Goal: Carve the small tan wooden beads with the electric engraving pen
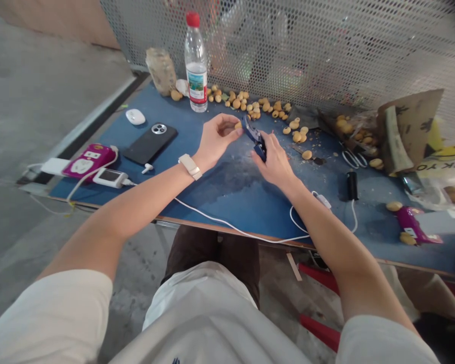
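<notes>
1. From here, the small tan fruit is round and dull-skinned, mostly hidden in the narrow pinch of the left hand, above the middle of the table.
2. The right hand is closed around the blue-handled clippers, their tips just beside that fruit.
3. I see loose tan fruits scattered along the far side of the blue tabletop – a capped water bottle stands just behind them.
4. Toward the left lie a black phone, a pink power bank and a white earbud case; a white cable runs along the near edge.
5. A perforated metal screen rises behind the table, with a concrete floor to the left and below.
</notes>
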